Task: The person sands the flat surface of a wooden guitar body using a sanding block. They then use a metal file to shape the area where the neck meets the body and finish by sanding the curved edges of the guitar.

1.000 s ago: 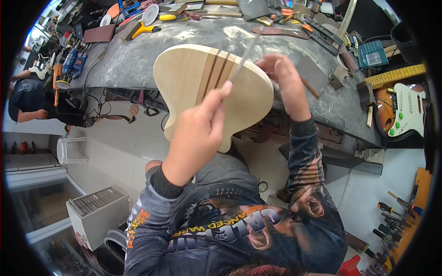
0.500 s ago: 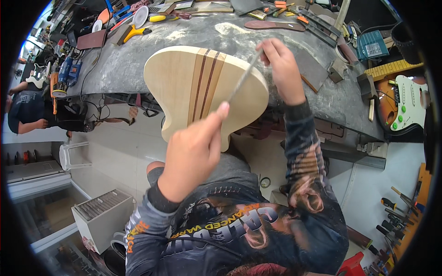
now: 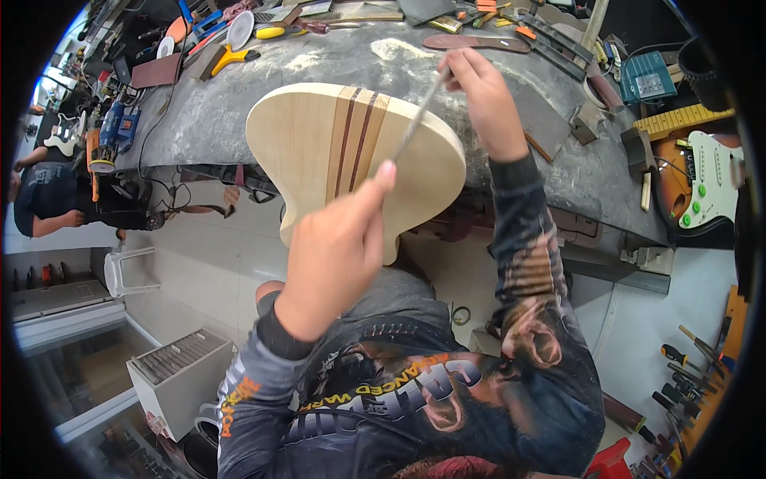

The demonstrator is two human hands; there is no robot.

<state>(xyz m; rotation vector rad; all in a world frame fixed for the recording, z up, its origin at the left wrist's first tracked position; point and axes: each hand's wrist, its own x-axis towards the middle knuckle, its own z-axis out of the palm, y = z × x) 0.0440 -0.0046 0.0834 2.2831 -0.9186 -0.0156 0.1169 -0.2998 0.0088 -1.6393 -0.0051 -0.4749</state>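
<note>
A pale wooden guitar body (image 3: 291,140) with darker stripes down its middle leans up at the bench edge, tilted toward me. Across its right upper rim slants a slim grey file (image 3: 417,121). My left hand (image 3: 331,251) is closed round the near end of the file, thumb laid along it. My right hand (image 3: 481,100) pinches the far end between thumb and fingers, above the bench. The grip inside my left fist is hidden.
The dusty grey workbench (image 3: 207,120) carries a yellow-handled brush (image 3: 234,57), clamps (image 3: 558,52) and a brown sanding strip (image 3: 476,43). At the right lies a sunburst electric guitar (image 3: 710,176). Another person (image 3: 52,191) is at far left, near a white stool (image 3: 132,271).
Both hands have moved the file a little up and away, toward the far side of the bench. The guitar body has barely shifted.
</note>
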